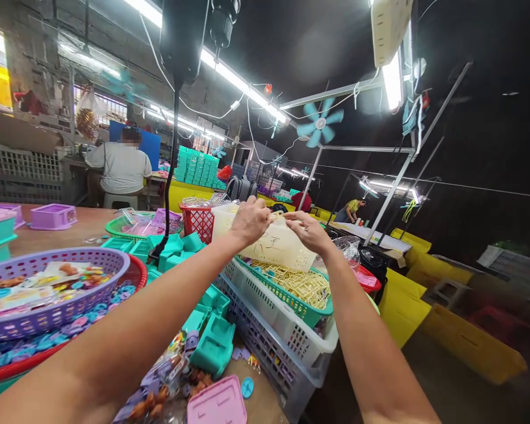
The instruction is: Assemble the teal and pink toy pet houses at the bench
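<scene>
Stacked high, pinched small

Crates (274, 309) stacked at centre right probably bring the green basket (318, 317) of pale strips within reach; a cream bin (291, 250) stands behind. At centre, left hand (250, 221) and right hand (307, 229) pinch narrowly at one small piece (276, 217), likely steadying it. Floor (433, 377) opens lower right; teal boxes (214, 347) crowd the crates' left edge.

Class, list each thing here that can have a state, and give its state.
Left hand, fingers curled in a pinch
Right hand, fingertips pinched
Pale piece, held between both hands
Green basket, filled with yellow pieces
Purple basket, loaded with small parts
Teal boxes, heaped
Tube light, lit
Blue fan, spinning or still: unclear
</scene>
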Available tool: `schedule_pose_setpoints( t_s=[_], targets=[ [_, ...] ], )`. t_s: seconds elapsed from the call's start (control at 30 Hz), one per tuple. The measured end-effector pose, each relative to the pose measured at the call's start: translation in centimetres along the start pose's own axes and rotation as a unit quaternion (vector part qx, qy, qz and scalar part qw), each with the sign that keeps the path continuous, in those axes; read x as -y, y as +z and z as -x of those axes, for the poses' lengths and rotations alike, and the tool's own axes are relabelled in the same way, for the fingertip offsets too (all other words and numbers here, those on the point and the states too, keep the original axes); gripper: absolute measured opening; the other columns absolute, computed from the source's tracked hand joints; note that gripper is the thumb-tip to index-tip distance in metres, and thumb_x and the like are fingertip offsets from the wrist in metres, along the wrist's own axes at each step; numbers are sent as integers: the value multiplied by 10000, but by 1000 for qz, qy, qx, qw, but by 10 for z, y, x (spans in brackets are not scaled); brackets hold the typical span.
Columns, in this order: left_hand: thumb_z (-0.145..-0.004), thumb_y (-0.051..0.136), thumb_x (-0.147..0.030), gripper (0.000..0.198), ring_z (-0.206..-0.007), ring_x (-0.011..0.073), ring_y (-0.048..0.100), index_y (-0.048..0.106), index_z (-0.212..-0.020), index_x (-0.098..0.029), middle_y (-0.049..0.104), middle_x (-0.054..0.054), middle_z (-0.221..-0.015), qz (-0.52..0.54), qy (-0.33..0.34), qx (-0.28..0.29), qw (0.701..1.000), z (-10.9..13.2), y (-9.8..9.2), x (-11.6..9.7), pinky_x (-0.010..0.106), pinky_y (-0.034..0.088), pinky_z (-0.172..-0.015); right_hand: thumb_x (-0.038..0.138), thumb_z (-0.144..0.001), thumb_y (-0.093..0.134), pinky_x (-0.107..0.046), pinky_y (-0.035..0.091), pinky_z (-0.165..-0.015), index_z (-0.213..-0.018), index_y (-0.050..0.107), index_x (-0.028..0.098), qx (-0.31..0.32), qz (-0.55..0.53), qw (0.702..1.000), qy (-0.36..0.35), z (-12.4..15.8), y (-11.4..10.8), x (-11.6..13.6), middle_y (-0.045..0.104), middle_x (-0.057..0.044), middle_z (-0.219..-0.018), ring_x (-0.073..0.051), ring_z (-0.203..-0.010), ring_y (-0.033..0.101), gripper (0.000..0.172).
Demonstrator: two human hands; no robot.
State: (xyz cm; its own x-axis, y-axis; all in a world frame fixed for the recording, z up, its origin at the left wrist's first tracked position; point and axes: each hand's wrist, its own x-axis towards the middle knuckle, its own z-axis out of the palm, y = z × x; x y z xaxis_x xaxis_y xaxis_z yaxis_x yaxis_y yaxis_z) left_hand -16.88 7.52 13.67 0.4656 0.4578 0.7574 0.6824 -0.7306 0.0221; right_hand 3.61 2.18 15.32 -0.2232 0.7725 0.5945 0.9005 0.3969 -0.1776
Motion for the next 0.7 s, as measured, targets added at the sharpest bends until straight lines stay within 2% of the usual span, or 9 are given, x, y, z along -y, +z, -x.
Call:
schedule_pose_setpoints(
  t_s=[0.07,0.13,0.23,0.4,0.5,0.6,0.7],
  targets=[
    [-883,570,-306,216,-995,274,516,708,-847,-144,650,130,-991,-3,-19,19,1000,3,5,17,401,406,-850,349,-941,441,-316,422,-896,-1049,665,185,44,46,997,49,-13,3,-9,675,-95,-1097,-208,-1028,585,298],
    [-852,614,-293,183,-951,265,540,716,-810,-147,668,122,-957,2,-16,49,999,10,10,30,403,413,-839,336,-920,455,-308,434,-799,-846,685,169,92,62,991,77,-17,4,-16,697,-84,-886,-206,-859,603,293],
    [-847,631,-330,187,-1039,277,526,722,-838,-167,658,102,-1112,16,13,69,997,26,10,38,436,398,-909,371,-914,447,-269,423,-690,-743,654,179,153,67,981,99,-7,-2,-17,665,-30,-738,-164,-709,573,330],
    [-882,592,-402,248,-1153,280,454,701,-803,-194,585,78,-1220,103,75,21,992,64,-6,29,469,360,-988,432,-933,398,-235,431,-628,-837,665,180,209,60,968,124,17,-31,-4,682,-13,-778,-135,-685,597,380],
    [-883,590,-388,249,-1192,299,417,683,-759,-193,530,90,-1280,124,108,-5,986,87,-17,18,490,350,-991,379,-884,511,-226,452,-616,-973,684,181,228,70,959,154,8,-40,-4,714,-32,-823,-137,-682,630,277],
    [-891,571,-356,236,-1208,312,400,669,-748,-196,499,100,-1313,121,124,-9,985,102,-28,9,508,341,-1001,268,-744,689,-250,494,-715,-1055,691,189,240,85,953,164,-18,-29,-5,732,-69,-949,-173,-805,666,321],
    [-901,549,-348,227,-1212,309,404,663,-762,-210,498,102,-1316,119,134,2,984,109,-36,4,504,351,-996,135,-554,793,-289,506,-844,-1030,717,238,271,79,947,153,-46,1,0,724,-49,-1036,-199,-930,670,493]
  ],
)
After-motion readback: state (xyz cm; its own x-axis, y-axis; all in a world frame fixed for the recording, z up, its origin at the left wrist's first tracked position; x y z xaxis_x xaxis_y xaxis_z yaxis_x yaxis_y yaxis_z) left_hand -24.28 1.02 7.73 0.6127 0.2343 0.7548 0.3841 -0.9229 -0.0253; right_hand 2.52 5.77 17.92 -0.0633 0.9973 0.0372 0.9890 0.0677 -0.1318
